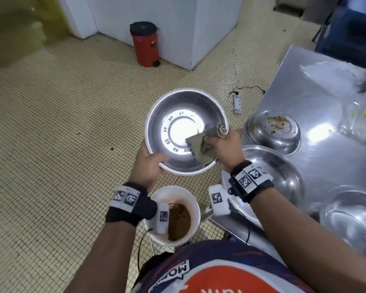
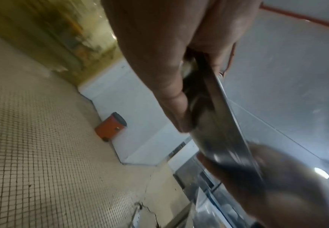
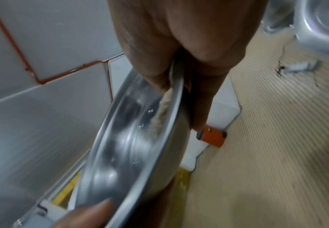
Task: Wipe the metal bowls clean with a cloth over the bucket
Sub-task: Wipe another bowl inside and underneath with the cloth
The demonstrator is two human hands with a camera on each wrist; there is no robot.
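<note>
A person's left hand [image 1: 149,166] is gripping the near rim of a metal bowl [image 1: 184,111], tilted above a white bucket [image 1: 193,205] of brown liquid, while the right hand [image 1: 224,146] is pinching a brown cloth [image 1: 199,148] against the bowl's inside. More steel bowls [image 1: 279,132] are sitting on the steel table [image 1: 317,85] beside it.
</note>
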